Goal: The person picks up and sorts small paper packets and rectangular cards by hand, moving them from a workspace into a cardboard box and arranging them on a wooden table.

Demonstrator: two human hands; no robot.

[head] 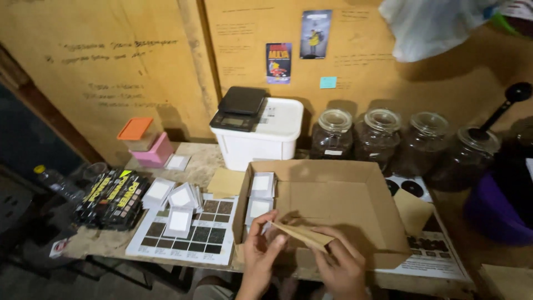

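Note:
Both my hands hold a flat brown paper pouch (302, 233) over the front edge of an open cardboard box (344, 200). My left hand (260, 253) pinches the pouch's left end. My right hand (340, 264) grips its right end from below. Small white sachets (261, 186) stand stacked in the box's left side. More white sachets (180, 197) lie in piles on a printed sheet of dark squares (191, 236) to the left of the box.
A white lidded tub (261, 139) with a black scale (239, 108) on it stands behind the box. Several glass jars (383, 139) of dark contents line the wall. Black packets (114, 197) lie at the left, a purple bucket (494, 214) at the right.

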